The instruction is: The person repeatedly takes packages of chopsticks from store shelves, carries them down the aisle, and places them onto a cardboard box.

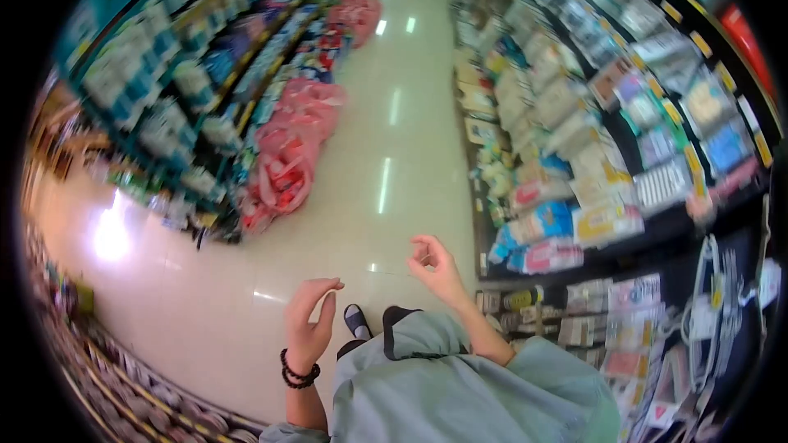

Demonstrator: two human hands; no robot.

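Note:
My left hand (310,321) is held up in front of my body, its fingers loosely curved and the thumb apart from them. Nothing shows in it. A dark beaded bracelet (300,371) circles that wrist. To the right and a little farther forward is my right hand (437,269), with bent fingers and a small gap showing between them and the thumb. I see no object in this hand either. Both hands are over the floor (361,254) and touch no goods. The right hand is the nearer one to the right-hand shelves.
A shiny tiled aisle runs ahead between stocked shelves. Pink plastic-wrapped bundles (287,164) sit along its left side. Packaged goods (607,221) fill the right shelves (484,267), with white hangers (702,320) at the lower right. Another rack (123,406) curves along the lower left.

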